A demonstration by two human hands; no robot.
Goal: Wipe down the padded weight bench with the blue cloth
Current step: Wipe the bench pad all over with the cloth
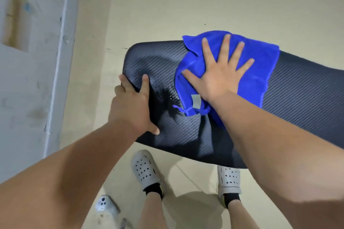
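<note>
- The step in hand looks like the wiping itself: the right hand (pixel 219 72) lies flat, fingers spread wide, pressing the cloth (pixel 242 80) onto the bench (pixel 301 95) just right of frame centre.
- The right hand grips nothing; it only pushes down on the cloth.
- The left hand (pixel 134 106) clamps the bench's left end, thumb on the pad and fingers curled over the edge, apparently to steady it.
- The bench runs from centre frame out past the right edge; the cloth covers its upper middle and hangs a little over the far edge.
- A darker, wet-looking patch (pixel 165 96) sits between the two hands.
- Next move, as I judge it: slide the cloth along the pad under even pressure, keeping the left hand braced.
- No containers are in view.
- The person's feet in white clogs (pixel 145 169) stand below the bench, lower centre.
</note>
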